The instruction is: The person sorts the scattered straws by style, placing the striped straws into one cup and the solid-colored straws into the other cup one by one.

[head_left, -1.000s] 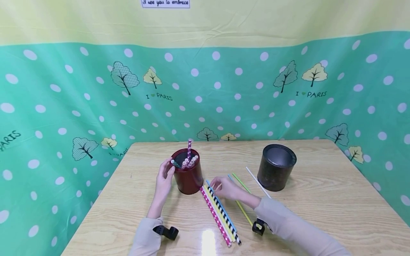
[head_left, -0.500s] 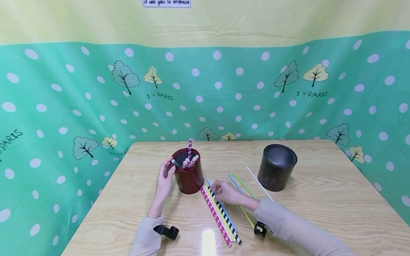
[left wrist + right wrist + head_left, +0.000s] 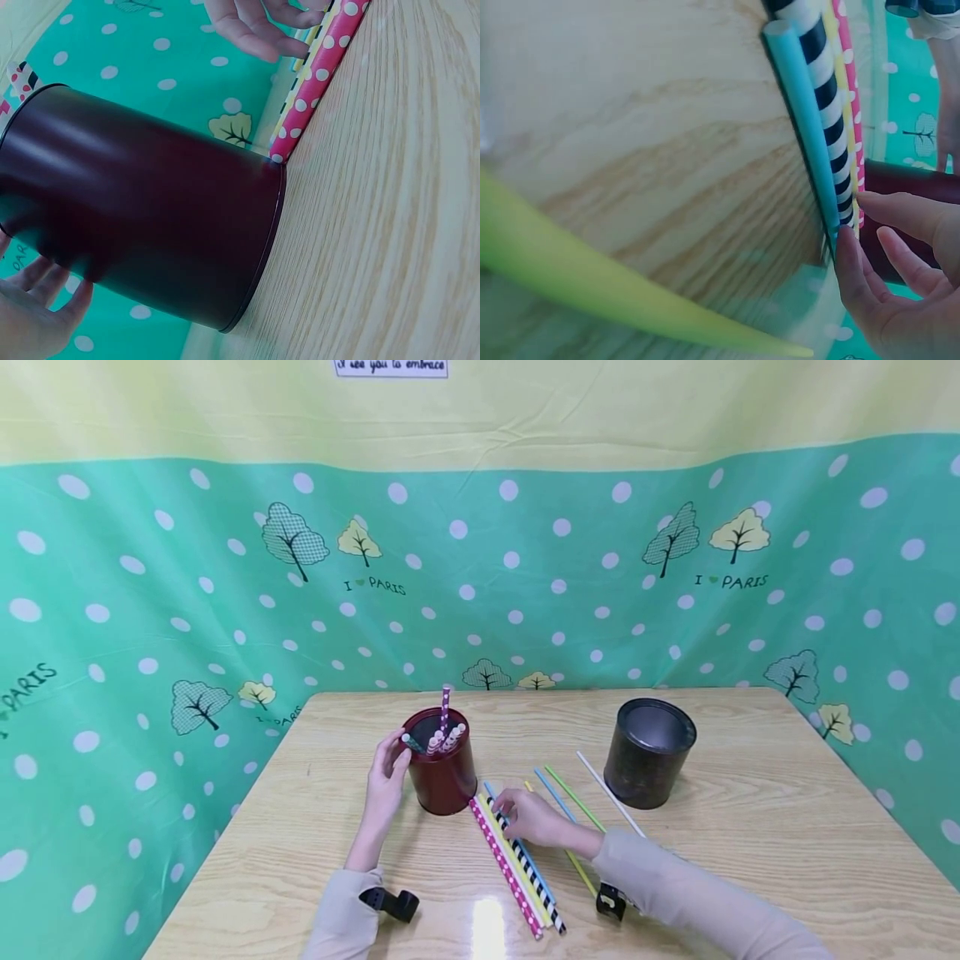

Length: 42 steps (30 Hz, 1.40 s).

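Note:
A dark red can point(image 3: 444, 787) stands upright left of centre with several patterned paper straws point(image 3: 445, 727) leaning in it. My left hand point(image 3: 385, 781) holds its left side near the rim; in the left wrist view my fingertips point(image 3: 79, 296) rest against the wall. A close row of straws lies before the can: pink dotted point(image 3: 504, 865), yellow point(image 3: 534, 892), black-and-white striped point(image 3: 536, 877) and blue point(image 3: 802, 97). Over the row's far end, my right hand point(image 3: 532, 818) pinches the striped straw, one fingertip by the blue straw in the right wrist view.
A black can point(image 3: 647, 764) stands upright at the right. Left of it lie thin straws: white point(image 3: 609, 792), green point(image 3: 573, 797), blue point(image 3: 555, 793) and yellow-green point(image 3: 581, 871), partly under my right arm. A dotted cloth point(image 3: 525, 585) hangs behind the wooden table point(image 3: 765, 793).
My right hand has slid a little toward me along the row of straws, its fingers drawing in on the striped one. My left hand and the red can look unmoved.

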Available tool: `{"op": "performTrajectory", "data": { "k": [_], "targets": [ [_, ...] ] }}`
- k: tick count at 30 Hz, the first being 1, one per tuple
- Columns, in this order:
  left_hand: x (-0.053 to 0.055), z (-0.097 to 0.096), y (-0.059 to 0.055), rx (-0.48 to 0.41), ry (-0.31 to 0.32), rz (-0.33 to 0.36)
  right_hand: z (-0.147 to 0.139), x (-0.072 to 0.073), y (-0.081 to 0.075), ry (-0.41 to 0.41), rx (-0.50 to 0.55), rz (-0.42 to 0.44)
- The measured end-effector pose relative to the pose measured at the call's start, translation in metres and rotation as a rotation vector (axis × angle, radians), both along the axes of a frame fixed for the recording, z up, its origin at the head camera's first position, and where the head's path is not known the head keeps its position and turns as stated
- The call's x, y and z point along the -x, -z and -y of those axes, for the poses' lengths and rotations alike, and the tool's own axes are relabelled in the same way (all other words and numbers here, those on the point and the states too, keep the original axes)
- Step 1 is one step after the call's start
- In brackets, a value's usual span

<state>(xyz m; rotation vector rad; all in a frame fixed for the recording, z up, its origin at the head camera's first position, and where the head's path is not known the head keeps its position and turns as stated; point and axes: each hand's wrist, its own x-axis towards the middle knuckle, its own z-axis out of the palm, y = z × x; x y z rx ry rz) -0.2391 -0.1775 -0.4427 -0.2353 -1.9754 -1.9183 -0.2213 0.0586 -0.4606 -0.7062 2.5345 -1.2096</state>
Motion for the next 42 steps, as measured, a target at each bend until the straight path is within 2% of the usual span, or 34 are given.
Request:
{"op": "performTrajectory", "data": {
  "k": [7,14,22,31,42],
  "targets": [
    [-0.0001,-0.0003,-0.0017,0.006,-0.001,0.001,-0.0008,-0.0005,0.0024,-0.025,-0.032,-0.108],
    [-0.0006,-0.0002,-0.0022,0.007,-0.002,0.009,-0.0027,-0.001,0.0017,-0.045,-0.096,-0.153],
    [-0.0006,-0.0002,-0.0022,0.007,0.005,0.012,-0.0036,-0.0009,0.0007,-0.079,-0.123,-0.187],
    [-0.0004,-0.0016,-0.0006,0.005,0.003,-0.003,-0.0037,-0.0021,-0.001,-0.079,-0.182,-0.185],
    [-0.0013,-0.001,-0.0002,0.0,0.004,0.005,-0.0052,-0.001,0.001,-0.03,-0.131,-0.142]
  ]
}}
